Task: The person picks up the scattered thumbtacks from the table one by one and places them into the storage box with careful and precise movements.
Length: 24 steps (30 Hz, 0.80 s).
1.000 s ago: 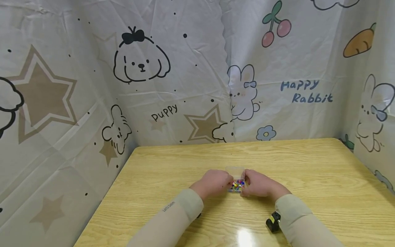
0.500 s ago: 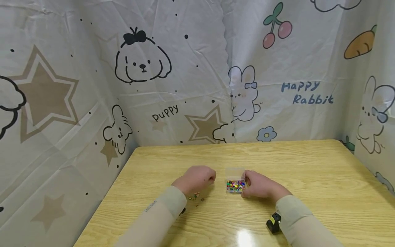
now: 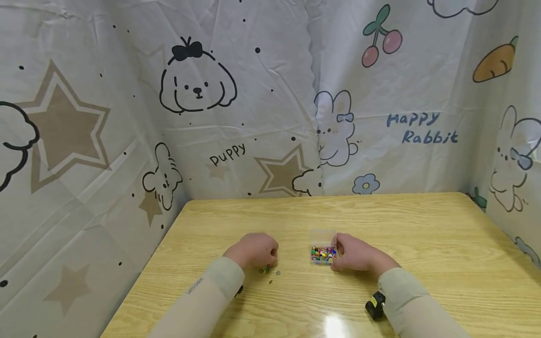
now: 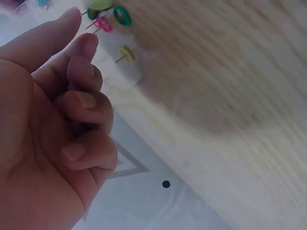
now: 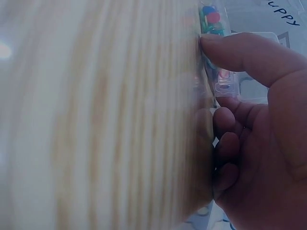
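Observation:
A small clear plastic box (image 3: 323, 262) of colourful thumbtacks (image 3: 322, 254) stands on the table with its lid (image 3: 323, 237) raised. My right hand (image 3: 357, 252) grips the box by its right side; in the right wrist view the thumb (image 5: 216, 48) lies against the wall. To the left, my left hand (image 3: 255, 249) hovers beside a little group of loose thumbtacks (image 3: 266, 269). Its fingers are loosely curled, the thumb apart from the index finger, with nothing seen between them. Pink, green and yellow thumbtacks (image 4: 104, 24) show just beyond its fingertips.
A single tack-like piece (image 3: 278, 272) and another tiny piece (image 3: 270, 281) lie near the group on the wooden table (image 3: 380, 220). A black device (image 3: 374, 305) is at the right wrist. A printed cloth (image 3: 236, 94) hangs behind and at both sides.
My left hand has moved away from the box, leftward to the loose thumbtacks. The box's left part has come into view. My right hand has stayed on the box.

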Tool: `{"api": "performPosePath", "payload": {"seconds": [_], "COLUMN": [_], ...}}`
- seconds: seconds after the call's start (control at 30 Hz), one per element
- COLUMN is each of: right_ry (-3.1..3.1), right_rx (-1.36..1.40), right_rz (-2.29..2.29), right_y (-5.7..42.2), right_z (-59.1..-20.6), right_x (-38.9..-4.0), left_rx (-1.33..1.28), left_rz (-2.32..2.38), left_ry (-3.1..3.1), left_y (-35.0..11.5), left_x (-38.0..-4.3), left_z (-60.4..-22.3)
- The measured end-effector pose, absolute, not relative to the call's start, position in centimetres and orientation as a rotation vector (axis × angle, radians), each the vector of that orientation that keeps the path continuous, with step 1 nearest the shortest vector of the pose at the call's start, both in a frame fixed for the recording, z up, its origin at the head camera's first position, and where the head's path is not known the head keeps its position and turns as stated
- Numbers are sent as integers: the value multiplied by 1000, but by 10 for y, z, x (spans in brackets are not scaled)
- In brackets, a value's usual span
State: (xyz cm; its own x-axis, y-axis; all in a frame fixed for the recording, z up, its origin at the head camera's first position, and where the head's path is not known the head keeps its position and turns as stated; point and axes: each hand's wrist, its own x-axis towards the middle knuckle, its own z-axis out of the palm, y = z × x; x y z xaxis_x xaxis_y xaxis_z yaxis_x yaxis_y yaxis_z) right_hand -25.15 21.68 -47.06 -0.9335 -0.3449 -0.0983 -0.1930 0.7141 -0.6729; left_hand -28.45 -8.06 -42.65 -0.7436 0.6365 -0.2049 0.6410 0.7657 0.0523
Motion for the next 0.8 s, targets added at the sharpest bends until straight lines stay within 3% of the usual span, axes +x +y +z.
{"api": "performPosePath", "payload": {"seconds": [0.6,0.8], "right_ry": [2706,2707], "right_rx": [-449,-442], "right_rz": [-1027,-1029], "right_y": [216,216], "right_z": [-469,-468], "right_x": [-250,-251], "left_rx": [1080,1221], "left_rz": [-96,-106], "left_ry": [2807,2867], "left_y": [-64,-47], "left_x": [-283,-284], "left_z": [-438,-441]}}
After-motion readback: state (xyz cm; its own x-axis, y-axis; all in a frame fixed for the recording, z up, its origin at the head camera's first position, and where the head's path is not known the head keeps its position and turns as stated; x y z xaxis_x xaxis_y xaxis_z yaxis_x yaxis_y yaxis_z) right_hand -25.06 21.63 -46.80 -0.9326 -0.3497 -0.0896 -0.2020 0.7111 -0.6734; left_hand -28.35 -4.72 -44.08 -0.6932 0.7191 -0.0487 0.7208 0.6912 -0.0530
